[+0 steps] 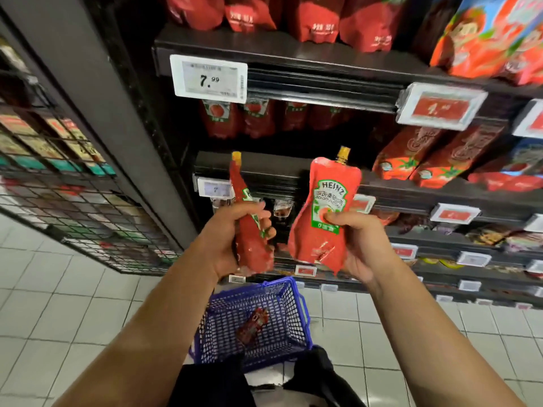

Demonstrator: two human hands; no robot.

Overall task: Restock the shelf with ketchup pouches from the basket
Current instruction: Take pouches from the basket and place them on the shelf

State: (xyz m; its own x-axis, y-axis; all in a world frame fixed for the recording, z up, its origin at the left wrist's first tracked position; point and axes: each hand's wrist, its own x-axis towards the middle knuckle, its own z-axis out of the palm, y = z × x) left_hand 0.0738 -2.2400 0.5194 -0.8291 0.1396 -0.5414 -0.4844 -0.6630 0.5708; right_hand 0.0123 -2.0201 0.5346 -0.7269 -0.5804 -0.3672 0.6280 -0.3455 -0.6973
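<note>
Two red Heinz ketchup pouches rise upright, yellow caps up, before the dark metal shelf point(293, 177). The left hand point(235, 236) wraps one pouch point(249, 230) edge-on; the right hand point(361, 245) pinches the label-forward pouch point(326, 212), thumb on its front. Both sit just below the shelf's open row, the left likely nearer. Another pouch point(252, 321) lies in the blue plastic basket point(293, 289) underneath.

Two red ketchup pouches with yellow caps are held upright before the shelf point(293, 177): the left pouch point(249, 227) is seen edge-on, and the right pouch point(320, 218) is turned label-forward. A blue mesh basket point(293, 318) is set on the floor below, and one more red pouch point(253, 324) is laid flat near its middle.
</note>
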